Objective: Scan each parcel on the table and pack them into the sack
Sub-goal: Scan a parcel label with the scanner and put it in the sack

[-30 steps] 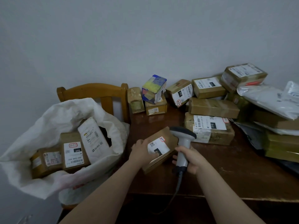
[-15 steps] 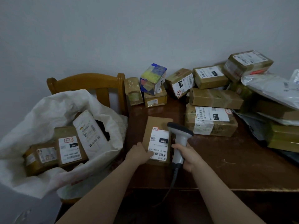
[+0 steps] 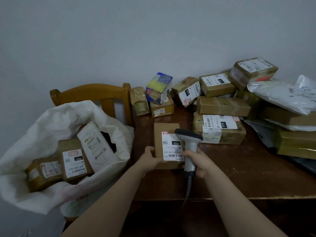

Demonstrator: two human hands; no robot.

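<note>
Vs. 1 s ago, the brown parcel [image 3: 164, 134] is no more tilted up in the air. It lies now flat on the desk [image 3: 239, 178], label up, and since 0.5 s ago it has almost not shifted. It sits near the desk's left edge, closer to the near edge than to the far one.

The left hand [image 3: 150, 158] holds its near-left corner, fingers curled round the edge. The right hand [image 3: 199, 162] is closed round the handle of the grey scanner [image 3: 189, 137], whose head hangs over the right part of the white label. The scanner's cable goes down over the near edge. Whether the head touches the parcel, I cannot tell.

Just beside the left edge, the white sack [image 3: 51, 124] stands open against a wooden chair [image 3: 92, 91]. Inside lie at least 3 packed parcels [image 3: 73, 161], labels visible.

Along the far edge stand small boxes, incl. a blue-and-yellow box [image 3: 159, 88] that leans on top of a brown one. Toward the far-right corner is a pile of brown boxes [image 3: 222, 106]. The front one of the pile, w/ a "010" label, lies just beside the scanner head. White plastic mailers [image 3: 280, 96] lie over more boxes at the right edge.
</note>
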